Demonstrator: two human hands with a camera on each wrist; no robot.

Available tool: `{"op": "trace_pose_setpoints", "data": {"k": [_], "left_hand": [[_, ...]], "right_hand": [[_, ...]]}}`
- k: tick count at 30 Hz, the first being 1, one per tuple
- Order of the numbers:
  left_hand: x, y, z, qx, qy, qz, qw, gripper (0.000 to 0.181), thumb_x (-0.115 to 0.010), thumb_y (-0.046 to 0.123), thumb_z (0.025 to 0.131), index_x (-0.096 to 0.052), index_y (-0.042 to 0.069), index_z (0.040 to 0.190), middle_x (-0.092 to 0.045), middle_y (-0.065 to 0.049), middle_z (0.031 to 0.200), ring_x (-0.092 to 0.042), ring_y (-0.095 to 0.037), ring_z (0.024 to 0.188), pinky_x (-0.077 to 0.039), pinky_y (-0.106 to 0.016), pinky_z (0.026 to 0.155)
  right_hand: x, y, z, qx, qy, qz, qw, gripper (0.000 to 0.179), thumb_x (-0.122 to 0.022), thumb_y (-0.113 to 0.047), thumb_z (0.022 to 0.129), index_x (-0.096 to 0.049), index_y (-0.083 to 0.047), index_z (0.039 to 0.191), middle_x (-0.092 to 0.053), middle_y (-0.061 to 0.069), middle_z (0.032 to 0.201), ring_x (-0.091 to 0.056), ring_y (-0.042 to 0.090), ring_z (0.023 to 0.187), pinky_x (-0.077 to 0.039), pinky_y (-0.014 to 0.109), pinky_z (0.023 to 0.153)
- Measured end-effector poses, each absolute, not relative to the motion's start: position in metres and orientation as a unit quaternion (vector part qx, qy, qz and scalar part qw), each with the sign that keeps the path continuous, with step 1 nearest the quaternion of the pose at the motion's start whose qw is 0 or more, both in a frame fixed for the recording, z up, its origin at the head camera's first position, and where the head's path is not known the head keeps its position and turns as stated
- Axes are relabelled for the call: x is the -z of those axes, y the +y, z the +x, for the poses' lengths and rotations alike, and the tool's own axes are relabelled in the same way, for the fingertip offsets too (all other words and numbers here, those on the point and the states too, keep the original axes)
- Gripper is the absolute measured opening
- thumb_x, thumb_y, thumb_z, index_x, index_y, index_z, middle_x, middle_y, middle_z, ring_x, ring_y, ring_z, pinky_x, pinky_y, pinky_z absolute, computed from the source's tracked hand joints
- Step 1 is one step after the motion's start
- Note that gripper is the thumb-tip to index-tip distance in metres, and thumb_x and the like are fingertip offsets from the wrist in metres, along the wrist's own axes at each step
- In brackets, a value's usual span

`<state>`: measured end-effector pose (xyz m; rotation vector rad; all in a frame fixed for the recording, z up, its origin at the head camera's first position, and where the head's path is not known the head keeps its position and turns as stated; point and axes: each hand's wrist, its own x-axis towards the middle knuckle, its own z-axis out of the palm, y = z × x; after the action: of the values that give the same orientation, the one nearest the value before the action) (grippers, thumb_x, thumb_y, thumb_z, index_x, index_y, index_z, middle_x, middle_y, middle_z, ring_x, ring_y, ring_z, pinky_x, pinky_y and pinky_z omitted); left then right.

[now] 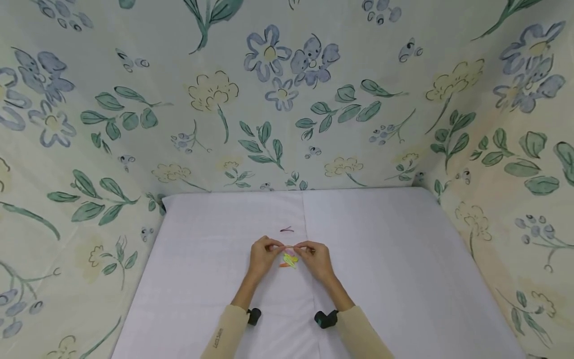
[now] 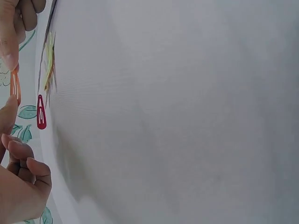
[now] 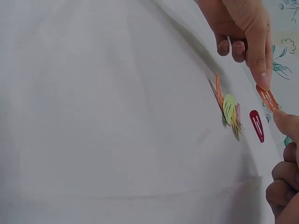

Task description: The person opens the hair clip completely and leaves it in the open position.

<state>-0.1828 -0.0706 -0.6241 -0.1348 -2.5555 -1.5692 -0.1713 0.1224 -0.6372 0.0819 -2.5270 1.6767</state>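
An orange snap hair clip is stretched between my two hands, one end in each. My left hand pinches one end between thumb and finger. The opposite end is pinched by my right hand. Just beyond the hands on the table lies a dark red snap hair clip, its shape plain in both wrist views. Under and just nearer than the held clip is a small pile of hair clips in yellow-green, pink and orange.
A white cloth covers the table, with a fold line down its middle. Floral fabric hangs behind the far edge and along both sides. Dark wrist cameras sit at the cuffs of the beige sleeves.
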Motion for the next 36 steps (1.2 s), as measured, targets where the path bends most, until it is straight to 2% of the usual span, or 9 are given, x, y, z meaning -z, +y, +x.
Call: {"op": "trace_pose_setpoints", "data": {"k": [8, 16, 23, 30, 36], "left_hand": [[0.619, -0.073, -0.184, 0.549, -0.831, -0.056, 0.075, 0.008, -0.087, 0.012, 0.081, -0.082, 0.007, 0.083, -0.053, -0.007, 0.07, -0.042, -0.005, 0.063, -0.035, -0.017, 0.058], [0.614, -0.074, -0.191, 0.56, -0.824, -0.059, 0.067, 0.007, -0.085, 0.011, 0.084, -0.081, 0.005, 0.086, -0.054, -0.008, 0.073, -0.043, -0.006, 0.066, -0.035, -0.015, 0.058], [0.607, -0.075, -0.19, 0.562, -0.822, -0.072, 0.058, 0.008, -0.084, 0.012, 0.085, -0.081, 0.004, 0.086, -0.053, -0.009, 0.075, -0.044, -0.006, 0.067, -0.036, -0.017, 0.058], [0.61, -0.078, -0.192, 0.569, -0.818, -0.073, 0.031, 0.006, -0.082, 0.012, 0.087, -0.082, 0.006, 0.086, -0.051, -0.006, 0.077, -0.043, -0.006, 0.068, -0.035, -0.017, 0.059], [0.61, -0.082, -0.194, 0.57, -0.817, -0.087, 0.015, 0.005, -0.081, 0.012, 0.088, -0.082, 0.007, 0.086, -0.052, -0.005, 0.078, -0.044, -0.008, 0.07, -0.036, -0.018, 0.06]], "right_hand": [[0.632, 0.126, -0.171, -0.573, -0.818, 0.044, 0.032, 0.007, -0.081, -0.02, 0.091, -0.084, -0.015, 0.095, -0.051, -0.001, 0.061, -0.04, 0.001, 0.055, -0.031, 0.018, 0.052], [0.626, 0.127, -0.178, -0.581, -0.81, 0.058, 0.059, 0.012, -0.078, -0.022, 0.093, -0.083, -0.012, 0.098, -0.053, 0.0, 0.067, -0.04, 0.002, 0.059, -0.031, 0.016, 0.055], [0.625, 0.123, -0.179, -0.608, -0.79, 0.061, 0.058, 0.012, -0.075, -0.016, 0.095, -0.079, -0.006, 0.099, -0.051, 0.004, 0.071, -0.039, 0.003, 0.061, -0.031, 0.017, 0.057], [0.626, 0.121, -0.178, -0.617, -0.783, 0.064, 0.046, 0.012, -0.073, -0.009, 0.095, -0.077, 0.0, 0.101, -0.049, 0.014, 0.069, -0.036, 0.007, 0.063, -0.027, 0.016, 0.057], [0.615, 0.12, -0.172, -0.62, -0.781, 0.062, 0.031, 0.012, -0.07, -0.005, 0.097, -0.076, 0.003, 0.102, -0.048, 0.012, 0.07, -0.036, 0.007, 0.063, -0.029, 0.017, 0.059]]}}
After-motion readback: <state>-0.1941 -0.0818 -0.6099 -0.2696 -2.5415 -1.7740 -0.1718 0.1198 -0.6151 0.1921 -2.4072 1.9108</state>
